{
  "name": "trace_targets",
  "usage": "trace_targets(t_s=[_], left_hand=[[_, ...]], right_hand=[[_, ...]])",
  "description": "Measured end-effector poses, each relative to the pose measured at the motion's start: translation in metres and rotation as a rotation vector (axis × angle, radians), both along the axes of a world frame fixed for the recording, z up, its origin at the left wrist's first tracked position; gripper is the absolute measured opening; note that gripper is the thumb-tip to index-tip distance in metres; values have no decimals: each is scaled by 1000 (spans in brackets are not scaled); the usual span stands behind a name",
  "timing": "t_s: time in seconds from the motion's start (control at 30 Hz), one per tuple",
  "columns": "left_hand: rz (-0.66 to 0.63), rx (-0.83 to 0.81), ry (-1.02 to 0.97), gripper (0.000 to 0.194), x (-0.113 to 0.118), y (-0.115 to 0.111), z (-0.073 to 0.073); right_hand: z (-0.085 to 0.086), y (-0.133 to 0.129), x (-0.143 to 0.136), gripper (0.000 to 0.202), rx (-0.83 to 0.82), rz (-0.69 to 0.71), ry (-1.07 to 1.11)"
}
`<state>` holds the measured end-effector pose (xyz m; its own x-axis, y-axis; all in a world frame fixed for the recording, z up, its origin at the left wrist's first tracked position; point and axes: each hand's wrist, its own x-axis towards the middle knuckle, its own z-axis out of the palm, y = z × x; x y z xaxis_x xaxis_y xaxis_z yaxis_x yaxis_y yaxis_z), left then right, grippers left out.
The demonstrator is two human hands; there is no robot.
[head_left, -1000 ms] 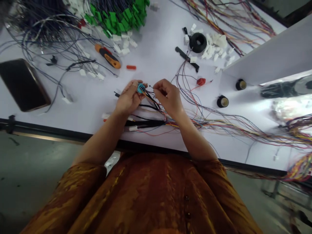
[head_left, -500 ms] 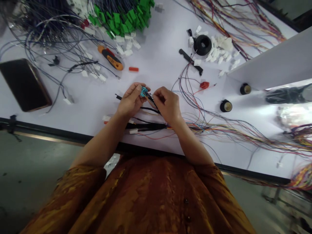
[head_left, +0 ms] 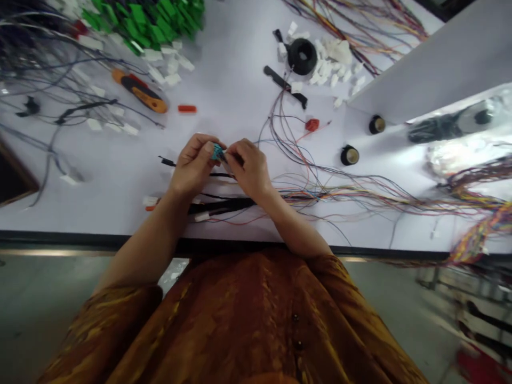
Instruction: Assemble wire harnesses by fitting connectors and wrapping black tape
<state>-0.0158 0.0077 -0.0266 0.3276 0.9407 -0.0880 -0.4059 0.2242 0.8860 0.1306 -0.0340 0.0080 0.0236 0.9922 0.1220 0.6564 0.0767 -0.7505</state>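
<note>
Between the thumb and fingers of my left hand (head_left: 195,164) is a small teal wire connector (head_left: 217,152). My right hand (head_left: 250,166) is pinched closed right beside it, on the thin wires that run out of the connector; their ends are too small to make out. Below both hands lies a wire harness with a black sleeve (head_left: 230,205), its loose coloured wires (head_left: 340,193) trailing off to the right. A white connector (head_left: 202,216) rests at the near side of the harness.
An orange and black cutter (head_left: 140,92) and an orange piece (head_left: 187,109) lie to the left. Green connectors (head_left: 148,21) are heaped at the back. A roll of black tape (head_left: 302,56), a red connector (head_left: 312,125) and a white upright panel (head_left: 432,58) stand rightward.
The view has turned and shifted, so the table's things appear further left. Both hands stay together at the teal connector, the right hand now slightly closer to it.
</note>
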Motion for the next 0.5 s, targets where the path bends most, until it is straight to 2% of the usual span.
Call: trace_targets(t_s=[0.07,0.17,0.23,0.33,0.4,0.5], left_hand=[[-4,-27,-22,10,-1,1,1],[95,-115,-106,15,-1,5,3],[163,-198,-143,18,-1,8,4],[190,-300,-152,26,-2,12,6],[186,-320,-153,28,-3,13,7],[176,-292,-138,25,-3,13,7]], right_hand=[[3,-3,3,15,-1,15,10],[5,-13,27,14,103,-16,80],[6,-25,60,13,190,-108,83],[9,-56,127,12,240,-319,-14],[13,-81,171,10,153,-422,-113],[17,-119,217,11,-112,-474,-245]])
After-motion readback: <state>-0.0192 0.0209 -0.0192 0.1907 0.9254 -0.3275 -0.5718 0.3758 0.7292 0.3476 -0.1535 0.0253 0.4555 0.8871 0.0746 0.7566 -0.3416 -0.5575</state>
